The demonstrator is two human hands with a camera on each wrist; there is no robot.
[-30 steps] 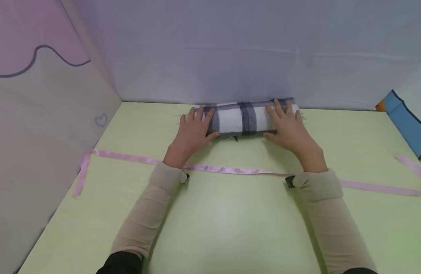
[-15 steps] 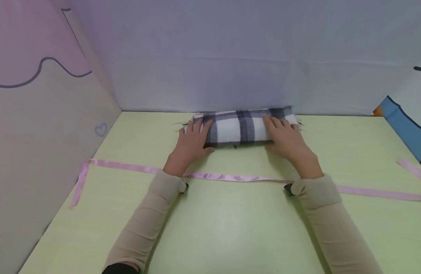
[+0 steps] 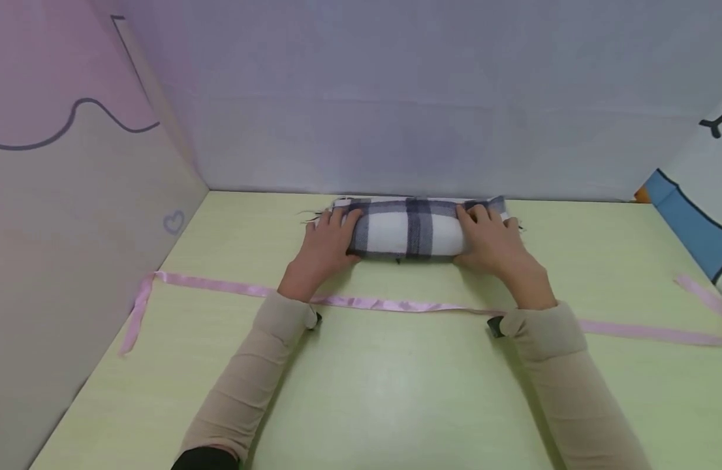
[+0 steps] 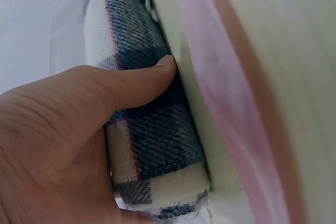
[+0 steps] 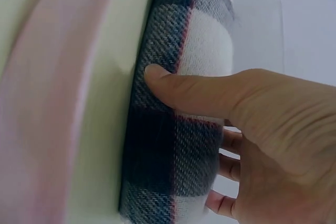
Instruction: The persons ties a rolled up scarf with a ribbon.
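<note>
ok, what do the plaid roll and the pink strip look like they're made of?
Plaid roll: woven fabric, likely wool or a soft blend; the wrist views show twill weave, a fuzzy matte surface and a frayed edge. Pink strip: probably satin ribbon; thin, flat, with a light sheen. Fibre content can't be confirmed.

A staged recording booth: a pale green table point(image 3: 396, 391) boxed in by cartoon-printed cloth backdrops point(image 3: 73, 163), not a lived-in room.

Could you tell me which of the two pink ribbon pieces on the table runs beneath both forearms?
The long pink ribbon crossing the table from the left wall passes under both sleeves; the short ribbon piece at the far right edge lies apart from them.
</note>
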